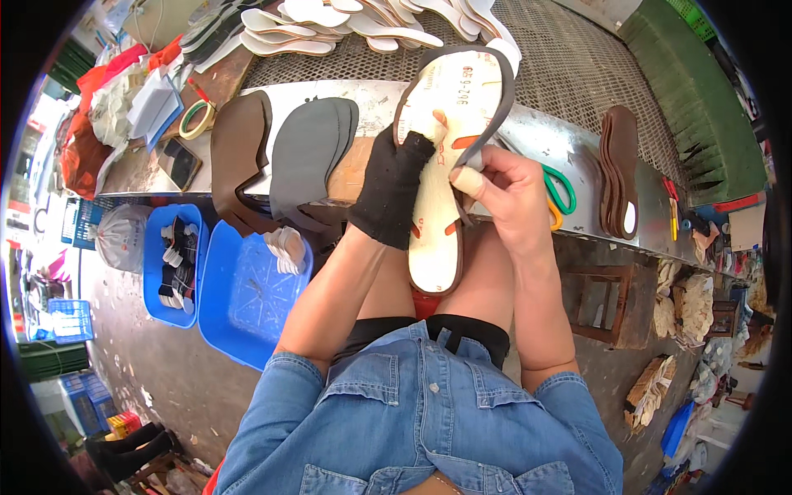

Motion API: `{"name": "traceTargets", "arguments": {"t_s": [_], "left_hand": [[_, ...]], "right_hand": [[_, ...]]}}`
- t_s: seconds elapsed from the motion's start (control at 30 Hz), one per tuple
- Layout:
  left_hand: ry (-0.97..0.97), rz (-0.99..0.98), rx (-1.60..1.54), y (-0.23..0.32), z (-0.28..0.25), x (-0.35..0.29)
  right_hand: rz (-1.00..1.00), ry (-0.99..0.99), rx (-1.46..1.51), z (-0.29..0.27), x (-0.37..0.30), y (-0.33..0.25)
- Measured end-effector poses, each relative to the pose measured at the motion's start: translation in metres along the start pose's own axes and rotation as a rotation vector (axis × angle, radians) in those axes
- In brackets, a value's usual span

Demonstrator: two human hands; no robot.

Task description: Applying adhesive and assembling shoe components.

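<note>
A cream shoe insole (436, 198) with orange patches and a dark grey leather piece (500, 97) around its wider end is held upright over my lap. My left hand (392, 183), in a black fingerless glove, grips the insole's middle from the left, thumb across its face. On the right, my right hand (513, 194) pinches the leather's edge beside the insole; tape wraps its thumb. On the bench just left lie stacked grey leather pieces (309, 148) and brown leather pieces (239, 157). Green-handled scissors (559, 190) lie right of my right hand.
White insoles (330, 29) pile on the mesh conveyor (569, 66) beyond the metal bench. Brown insoles (619, 173) are stacked at right. Below left stand a blue basin (256, 289) and a smaller blue bin (175, 268). A phone (179, 162) and tape roll (196, 120) lie at left.
</note>
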State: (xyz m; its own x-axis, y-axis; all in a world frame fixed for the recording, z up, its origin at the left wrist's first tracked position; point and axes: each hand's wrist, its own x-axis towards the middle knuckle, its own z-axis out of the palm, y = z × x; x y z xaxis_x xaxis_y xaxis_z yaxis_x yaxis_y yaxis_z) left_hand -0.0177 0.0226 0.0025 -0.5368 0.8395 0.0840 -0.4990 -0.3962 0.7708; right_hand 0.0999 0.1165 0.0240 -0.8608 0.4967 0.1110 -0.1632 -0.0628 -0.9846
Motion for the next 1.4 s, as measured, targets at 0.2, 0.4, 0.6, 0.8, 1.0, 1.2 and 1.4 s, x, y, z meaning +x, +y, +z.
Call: {"name": "traceTargets", "arguments": {"t_s": [0.2,0.4,0.6,0.8,1.0,1.2,1.4], "left_hand": [[0.016,0.047,0.191,0.007,-0.001,0.002],[-0.052,0.165,0.980,0.013,0.007,-0.004],[0.010,0.096,1.147,0.015,0.017,-0.005],[0.041,0.223,1.220,0.010,0.001,-0.005],[-0.150,0.159,1.269,0.012,-0.003,-0.009],[-0.218,0.128,1.340,0.017,-0.003,-0.012],[-0.230,0.132,1.369,0.017,0.004,-0.014]], "right_hand": [[-0.166,0.270,-0.141,0.009,0.001,0.014],[-0.080,0.213,-0.098,-0.009,0.012,0.015],[-0.082,0.188,-0.207,-0.022,0.011,0.022],[-0.381,0.203,-0.801,-0.036,-0.004,0.014],[-0.925,0.326,-1.221,-0.057,-0.004,-0.012],[-0.856,0.007,-1.066,-0.066,-0.003,-0.018],[-0.911,-0.091,-1.174,-0.059,-0.006,-0.014]]}}
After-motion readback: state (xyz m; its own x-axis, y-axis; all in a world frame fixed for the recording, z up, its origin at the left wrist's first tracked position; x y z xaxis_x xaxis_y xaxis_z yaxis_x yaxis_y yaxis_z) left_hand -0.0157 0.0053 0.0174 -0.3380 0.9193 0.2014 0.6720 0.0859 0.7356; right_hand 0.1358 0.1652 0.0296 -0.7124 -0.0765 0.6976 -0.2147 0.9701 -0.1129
